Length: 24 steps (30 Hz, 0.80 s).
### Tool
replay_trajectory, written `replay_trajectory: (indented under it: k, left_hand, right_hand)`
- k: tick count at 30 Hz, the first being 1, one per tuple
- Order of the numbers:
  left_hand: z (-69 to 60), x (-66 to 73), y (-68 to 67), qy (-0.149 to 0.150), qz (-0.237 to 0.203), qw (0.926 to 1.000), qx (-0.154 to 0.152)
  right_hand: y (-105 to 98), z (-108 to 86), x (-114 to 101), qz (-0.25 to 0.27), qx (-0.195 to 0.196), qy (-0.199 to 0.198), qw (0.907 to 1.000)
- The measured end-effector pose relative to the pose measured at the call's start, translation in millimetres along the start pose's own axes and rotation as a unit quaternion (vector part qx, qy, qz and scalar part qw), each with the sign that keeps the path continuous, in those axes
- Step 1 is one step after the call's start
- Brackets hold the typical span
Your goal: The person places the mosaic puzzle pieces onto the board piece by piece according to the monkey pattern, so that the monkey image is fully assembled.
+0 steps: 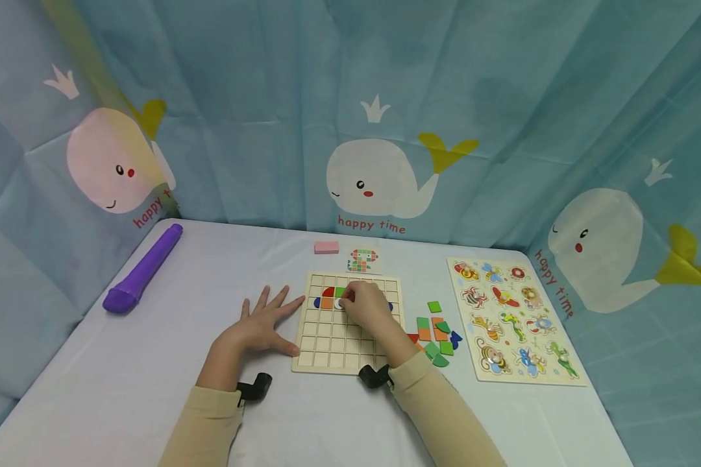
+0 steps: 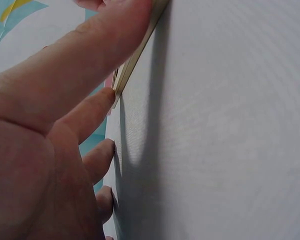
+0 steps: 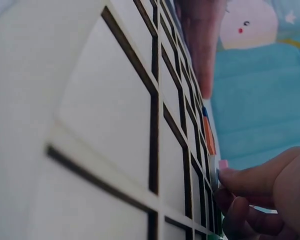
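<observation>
Pinching a small, mostly hidden piece (image 3: pixel 218 175) in the right hand (image 1: pixel 369 306) over the upper part of the grid board (image 1: pixel 321 345), beside an orange square (image 1: pixel 327 303); resting the left hand (image 1: pixel 261 326), fingers spread, on the bench (image 1: pixel 122 383), with thumb and index finger touching the board's left edge.

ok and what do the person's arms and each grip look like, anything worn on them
The left sleeve and right sleeve are plain beige. A small, bent black device sits at each cuff: left device, right device. The left grip and right grip are bare, without gloves.
</observation>
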<state>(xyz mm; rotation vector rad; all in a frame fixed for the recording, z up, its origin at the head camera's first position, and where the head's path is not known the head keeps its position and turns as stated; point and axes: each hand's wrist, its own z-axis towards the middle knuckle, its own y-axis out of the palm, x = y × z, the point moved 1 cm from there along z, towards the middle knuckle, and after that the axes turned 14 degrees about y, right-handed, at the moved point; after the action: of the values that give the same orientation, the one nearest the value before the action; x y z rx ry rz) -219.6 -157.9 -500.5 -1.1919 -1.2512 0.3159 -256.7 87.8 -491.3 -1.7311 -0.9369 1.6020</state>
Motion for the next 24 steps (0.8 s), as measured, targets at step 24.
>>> replay_trajectory:
  k: [24]
  left_hand:
    - [-0.3, 2.2, -0.7, -0.002, -0.004, 1.0, 0.002]
  right_hand:
    - [-16, -12.8, 7, 0.01, -0.024, 0.014, 0.9996]
